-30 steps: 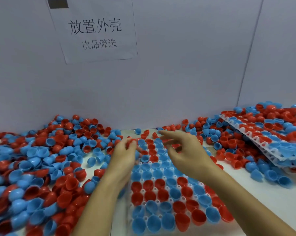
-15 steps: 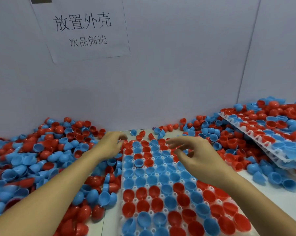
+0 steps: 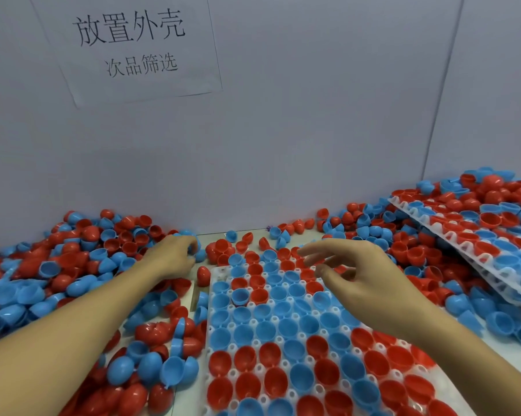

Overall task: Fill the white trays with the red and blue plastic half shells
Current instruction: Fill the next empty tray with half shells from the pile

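Observation:
A white tray (image 3: 216,271) lies in front of me, its cups mostly filled with red and blue half shells. My left hand (image 3: 173,256) reaches to the edge of the left pile of loose shells (image 3: 73,265). Its fingers curl round a blue half shell (image 3: 194,239) there. Over the tray's far end hovers my right hand (image 3: 358,273), fingers spread and relaxed, holding nothing. An upturned blue shell (image 3: 240,296) sits loosely on the tray's left side.
More loose shells (image 3: 415,253) lie heaped to the right of the tray. Beyond them a tilted stack of filled white trays (image 3: 478,267) carries further shells. A paper sign (image 3: 133,46) hangs on the grey wall behind.
My left hand has left the tray's far end and gone left into the pile, closing on a blue shell. My right hand stayed over the tray, its fingers spreading a little.

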`<act>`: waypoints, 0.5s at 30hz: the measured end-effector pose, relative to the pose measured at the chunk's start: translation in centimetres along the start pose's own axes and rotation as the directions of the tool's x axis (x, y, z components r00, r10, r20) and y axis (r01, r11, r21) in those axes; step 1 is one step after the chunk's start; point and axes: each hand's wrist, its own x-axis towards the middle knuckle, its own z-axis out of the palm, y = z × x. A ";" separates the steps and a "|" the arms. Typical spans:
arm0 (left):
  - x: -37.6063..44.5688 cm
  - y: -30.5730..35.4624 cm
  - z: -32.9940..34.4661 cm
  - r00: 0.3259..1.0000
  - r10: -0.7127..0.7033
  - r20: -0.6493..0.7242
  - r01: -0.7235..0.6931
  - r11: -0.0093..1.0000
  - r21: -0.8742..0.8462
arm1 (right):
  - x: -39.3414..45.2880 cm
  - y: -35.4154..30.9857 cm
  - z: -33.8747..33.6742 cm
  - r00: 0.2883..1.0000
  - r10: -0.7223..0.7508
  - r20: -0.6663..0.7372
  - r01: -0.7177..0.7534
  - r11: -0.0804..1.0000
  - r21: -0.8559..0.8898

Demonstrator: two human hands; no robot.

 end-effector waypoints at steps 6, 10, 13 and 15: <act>3.3 3.6 0.9 0.999 0.017 0.051 -0.020 0.998 0.058 | 0.5 0.1 0.2 1.000 -0.005 0.013 0.005 1.000 0.010; 6.1 4.0 2.4 0.984 0.074 0.161 -0.097 0.986 0.138 | 0.8 0.6 -0.3 0.999 -0.031 0.013 0.031 0.999 0.031; 7.0 2.9 2.8 0.994 0.084 0.071 -0.091 0.992 0.093 | 1.2 1.2 -0.7 0.999 -0.040 0.011 0.040 0.999 0.014; 6.9 2.5 2.7 0.995 0.088 0.043 -0.092 0.993 0.078 | 1.5 1.5 -0.8 0.999 -0.039 0.005 0.039 0.999 0.003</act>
